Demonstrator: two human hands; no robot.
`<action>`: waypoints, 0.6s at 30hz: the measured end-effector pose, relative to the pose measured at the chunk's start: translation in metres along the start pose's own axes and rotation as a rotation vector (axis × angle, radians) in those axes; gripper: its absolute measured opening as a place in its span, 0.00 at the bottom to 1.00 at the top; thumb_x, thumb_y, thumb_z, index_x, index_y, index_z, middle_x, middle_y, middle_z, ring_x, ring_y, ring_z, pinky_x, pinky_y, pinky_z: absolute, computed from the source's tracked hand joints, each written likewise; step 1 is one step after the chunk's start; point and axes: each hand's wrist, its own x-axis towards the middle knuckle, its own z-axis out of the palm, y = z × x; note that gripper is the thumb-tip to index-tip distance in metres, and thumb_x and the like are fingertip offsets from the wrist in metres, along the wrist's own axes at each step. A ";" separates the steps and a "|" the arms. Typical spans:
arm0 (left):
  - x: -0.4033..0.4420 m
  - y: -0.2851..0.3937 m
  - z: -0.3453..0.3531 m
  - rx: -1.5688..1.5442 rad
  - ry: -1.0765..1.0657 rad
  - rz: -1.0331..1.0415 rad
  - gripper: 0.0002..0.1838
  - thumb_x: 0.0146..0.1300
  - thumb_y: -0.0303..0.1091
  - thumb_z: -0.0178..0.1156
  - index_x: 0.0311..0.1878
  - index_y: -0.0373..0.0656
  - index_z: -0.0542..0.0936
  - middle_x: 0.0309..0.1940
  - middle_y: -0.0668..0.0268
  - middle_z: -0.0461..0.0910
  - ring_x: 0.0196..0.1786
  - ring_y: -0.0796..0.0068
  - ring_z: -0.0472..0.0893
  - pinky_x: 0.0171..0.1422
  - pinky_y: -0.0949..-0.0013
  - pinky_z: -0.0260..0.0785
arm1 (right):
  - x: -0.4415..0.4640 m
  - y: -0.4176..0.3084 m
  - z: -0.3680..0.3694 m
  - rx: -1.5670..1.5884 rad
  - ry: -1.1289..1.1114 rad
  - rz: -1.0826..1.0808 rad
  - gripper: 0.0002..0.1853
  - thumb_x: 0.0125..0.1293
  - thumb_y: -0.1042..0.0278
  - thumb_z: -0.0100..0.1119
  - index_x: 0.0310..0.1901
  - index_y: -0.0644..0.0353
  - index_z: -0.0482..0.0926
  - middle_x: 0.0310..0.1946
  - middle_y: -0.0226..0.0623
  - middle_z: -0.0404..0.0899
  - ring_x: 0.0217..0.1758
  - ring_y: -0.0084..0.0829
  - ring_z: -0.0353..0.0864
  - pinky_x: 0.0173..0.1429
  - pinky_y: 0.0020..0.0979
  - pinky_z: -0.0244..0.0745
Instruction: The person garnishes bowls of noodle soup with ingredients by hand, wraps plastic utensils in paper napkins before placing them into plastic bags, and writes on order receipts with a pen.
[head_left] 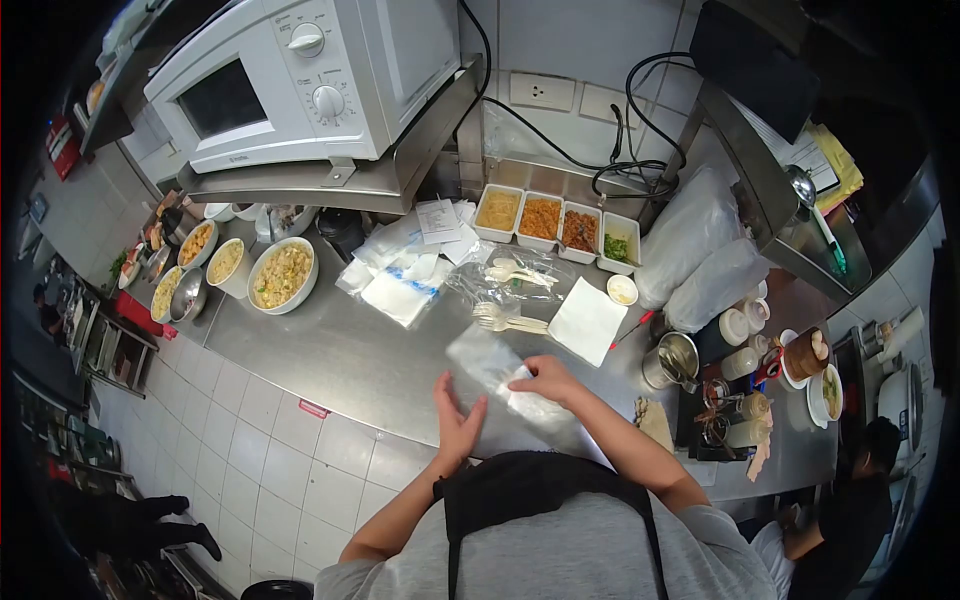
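The right hand (547, 382) pinches a clear plastic bag (492, 365) between thumb and fingertips, while the left hand (460, 424), fingers extended and thumb well parted, holds nothing and sits just beside the bag. Below spreads the steel worktop (290, 345), with the bag over its near edge, in front of the person. The bag looks light, limp and slippery, more apt to crease or cling than to break; whether it is one layer or several, I cannot tell. A pinch on an edge or corner should suit it better than a full grip, with the second hand steadying the opposite side. Its long axis runs diagonally, from far left to near right, the far end pointing away from the person; which end is the mouth is unclear. Beyond it lie a white napkin (588, 322) and, smaller, some pale disposable forks (510, 321)
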 end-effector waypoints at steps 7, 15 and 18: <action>0.059 0.020 0.025 -0.476 -0.494 -0.485 0.19 0.69 0.42 0.53 0.53 0.36 0.76 0.44 0.64 0.81 0.49 0.76 0.79 0.55 0.69 0.71 | -0.029 -0.007 0.023 0.646 0.134 -0.186 0.18 0.55 0.70 0.70 0.46 0.62 0.79 0.38 0.31 0.82 0.37 0.20 0.79 0.43 0.25 0.74; 0.098 0.068 0.031 -0.737 -0.601 -0.617 0.19 0.70 0.43 0.50 0.50 0.35 0.78 0.46 0.60 0.81 0.47 0.71 0.80 0.54 0.66 0.73 | -0.061 0.029 0.022 0.217 -0.169 -0.034 0.19 0.56 0.68 0.69 0.49 0.62 0.79 0.43 0.31 0.82 0.45 0.22 0.79 0.51 0.26 0.72; 0.107 0.075 0.027 -0.685 -0.577 -0.570 0.19 0.70 0.43 0.51 0.50 0.36 0.79 0.44 0.61 0.82 0.46 0.74 0.81 0.52 0.68 0.74 | -0.050 0.068 0.006 0.182 -0.355 -0.179 0.21 0.56 0.65 0.69 0.51 0.61 0.78 0.40 0.30 0.82 0.44 0.21 0.79 0.50 0.26 0.72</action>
